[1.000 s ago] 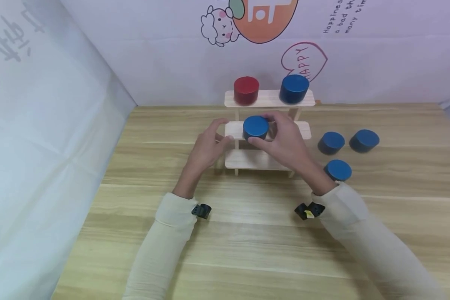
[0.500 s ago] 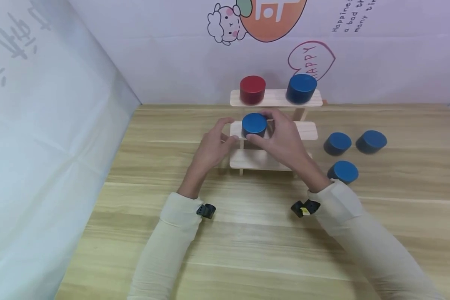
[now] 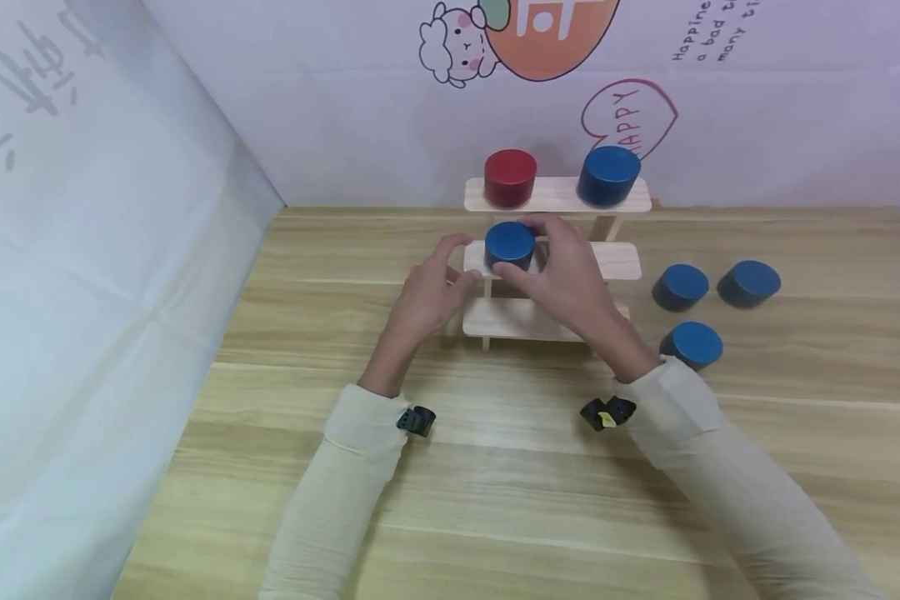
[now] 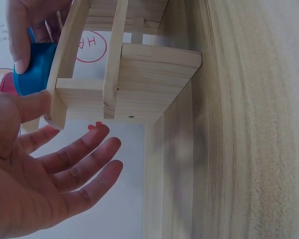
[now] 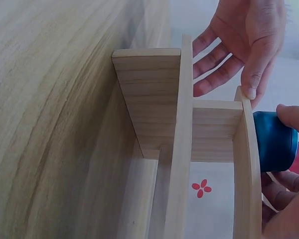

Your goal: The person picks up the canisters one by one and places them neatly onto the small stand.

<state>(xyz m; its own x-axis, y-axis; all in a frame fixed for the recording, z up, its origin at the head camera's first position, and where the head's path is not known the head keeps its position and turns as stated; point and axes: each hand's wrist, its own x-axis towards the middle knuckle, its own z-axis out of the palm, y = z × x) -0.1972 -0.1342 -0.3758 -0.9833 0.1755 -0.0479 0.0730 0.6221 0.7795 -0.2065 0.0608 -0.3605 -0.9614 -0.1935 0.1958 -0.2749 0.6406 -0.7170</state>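
Observation:
My right hand (image 3: 570, 271) grips a blue cylinder (image 3: 509, 243) with the thumb at its front and fingers behind. The cylinder stands at the left part of the middle board of a three-tier wooden shelf (image 3: 618, 260); in the right wrist view the blue cylinder (image 5: 274, 142) is right at the board. My left hand (image 3: 429, 293) is at the left end of that same board, thumb at the front corner and index finger at the back, pinching it. The other fingers of the left hand (image 4: 55, 174) stretch out loosely beside the shelf.
On the top board stand a red cylinder (image 3: 510, 179) at left and another blue cylinder (image 3: 609, 177) at right. Three more blue cylinders (image 3: 680, 287) stand on the wooden table (image 3: 495, 492), right of the shelf. A printed white cloth (image 3: 330, 108) hangs behind.
The blue cylinder in my right hand has shifted slightly left along the middle board. My left hand stays at the shelf's end. The whole view has drifted slightly.

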